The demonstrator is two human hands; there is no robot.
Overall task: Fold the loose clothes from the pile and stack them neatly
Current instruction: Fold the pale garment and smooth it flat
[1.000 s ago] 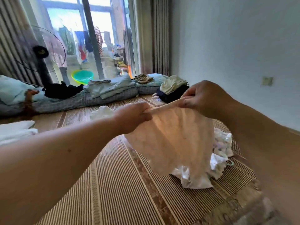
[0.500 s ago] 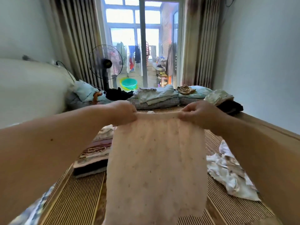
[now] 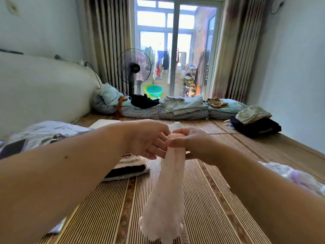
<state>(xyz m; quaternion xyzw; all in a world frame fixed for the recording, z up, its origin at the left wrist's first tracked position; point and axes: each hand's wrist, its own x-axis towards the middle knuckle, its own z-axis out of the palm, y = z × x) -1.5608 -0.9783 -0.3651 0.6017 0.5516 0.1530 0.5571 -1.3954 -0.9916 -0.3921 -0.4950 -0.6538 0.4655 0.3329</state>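
- The right hand (image 3: 195, 145) grasps the bunched top of a thin pale pink cloth (image 3: 165, 191). Its fingers (image 3: 175, 142) are curled round the gathered edge.
- The left hand (image 3: 147, 138) meets it from the other side, thumb above and fingers (image 3: 155, 151) stretched out against the same bunch. Whether they pinch the fabric or only touch it cannot be told.
- The pale pink cloth hangs from the two hands in a long narrow drape, doubled lengthwise, above a brown striped woven mat (image 3: 211, 199). Its lower end is low in the picture, just over the mat or on it — the view does not settle which.
- A stack of folded clothes (image 3: 130, 166) in white, pink and dark layers lies on the mat beyond the left forearm, partly hidden by it.
- A loose heap of pale lilac and white clothes (image 3: 295, 175) lies at the right edge, past the right forearm.
- At the far side of the mat there is blue-grey bedding (image 3: 175, 110) — behind it a black standing fan (image 3: 134, 67) and a green plastic basin (image 3: 153, 90).
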